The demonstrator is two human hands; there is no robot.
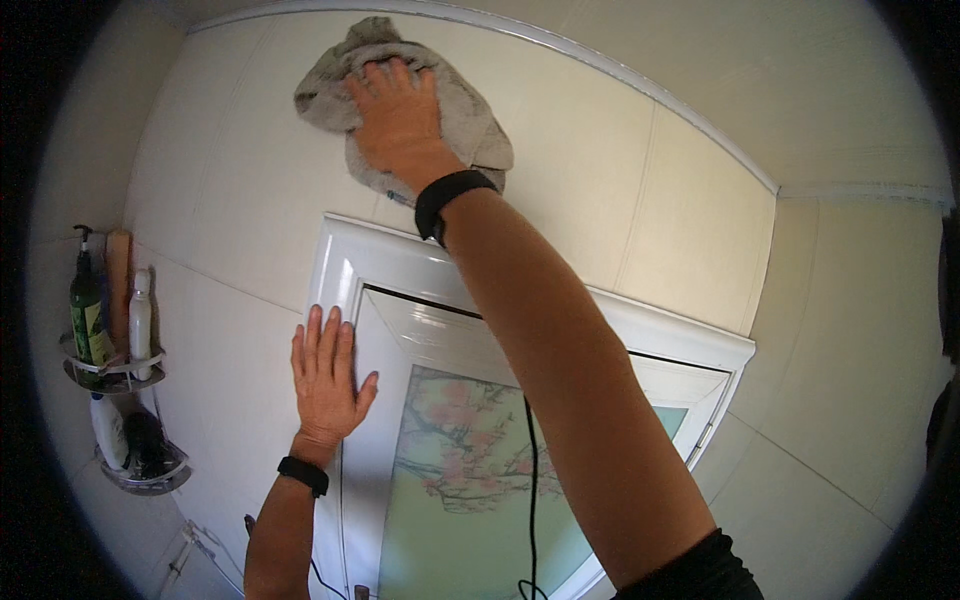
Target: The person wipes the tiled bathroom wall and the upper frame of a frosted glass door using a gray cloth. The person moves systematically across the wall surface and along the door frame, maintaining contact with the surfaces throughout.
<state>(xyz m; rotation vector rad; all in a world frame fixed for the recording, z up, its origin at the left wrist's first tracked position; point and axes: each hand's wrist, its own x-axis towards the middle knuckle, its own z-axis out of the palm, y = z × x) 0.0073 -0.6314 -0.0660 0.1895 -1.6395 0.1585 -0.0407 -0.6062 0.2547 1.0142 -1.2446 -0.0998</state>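
My right hand (397, 120) lies flat, palm down, on a crumpled grey-brown cloth (469, 124) and presses it against the cream wall panel (570, 157) above the door. The cloth spreads out past the fingers on all sides. Lower and to the left, my left hand (328, 375) rests with its fingers up against the white door frame (330, 277), holding nothing. Both wrists wear black bands. Behind my right arm is the door, whose frosted glass pane (442, 525) bears a pink blossom pattern. Part of the door's top is hidden by that arm.
Two corner shelves (112, 379) on the left carry a green pump bottle (87, 315), a white bottle (140, 322) and other items. A pale trim strip (585, 56) runs where the wall meets the ceiling. A black cord (533, 480) hangs before the door.
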